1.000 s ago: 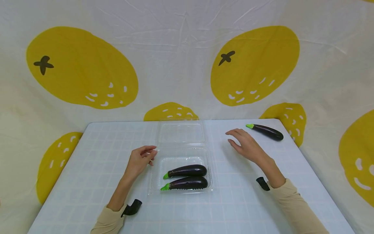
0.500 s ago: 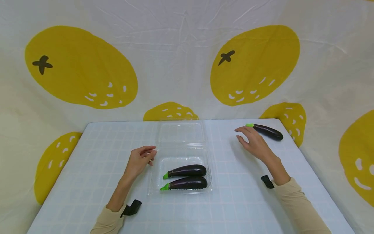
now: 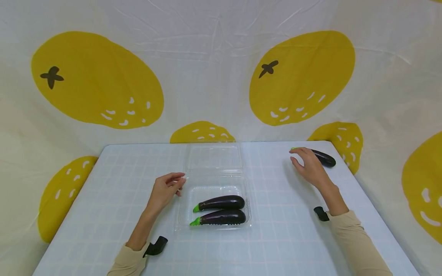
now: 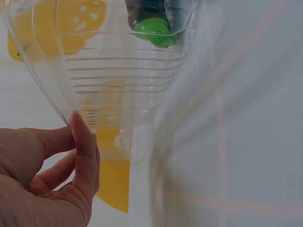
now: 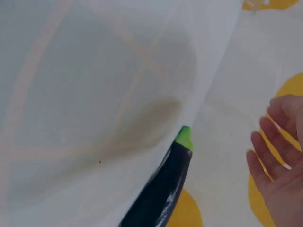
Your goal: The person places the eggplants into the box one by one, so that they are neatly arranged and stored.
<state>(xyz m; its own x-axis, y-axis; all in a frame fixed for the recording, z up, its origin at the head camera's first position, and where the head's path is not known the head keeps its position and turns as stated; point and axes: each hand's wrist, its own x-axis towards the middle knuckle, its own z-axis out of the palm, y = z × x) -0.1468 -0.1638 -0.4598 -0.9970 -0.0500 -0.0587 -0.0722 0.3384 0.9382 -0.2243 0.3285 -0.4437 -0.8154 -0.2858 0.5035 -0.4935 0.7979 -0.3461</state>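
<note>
My left hand (image 3: 167, 189) pinches the left rim of a clear plastic clamshell box (image 3: 212, 187) between thumb and fingers, plain in the left wrist view. Two dark eggplants with green stem ends, a rear one (image 3: 222, 202) and a front one (image 3: 223, 217), lie side by side in its base, stems to the left. Over at the back right, my right hand (image 3: 310, 165) is held above the table with fingers spread and nothing in them. It overlaps a third eggplant (image 3: 324, 158) in the head view; the right wrist view shows that eggplant's green stem end (image 5: 185, 137) apart from the fingers.
The box's clear lid (image 3: 215, 156) lies folded back towards the table's rear edge. A pale checked cloth covers the table (image 3: 276, 241). Behind it hangs a white curtain (image 3: 207, 76) with large yellow fruit prints.
My right hand has moved right and slightly back until it covers part of the third eggplant in the head view. My left hand has kept its place at the box rim.
</note>
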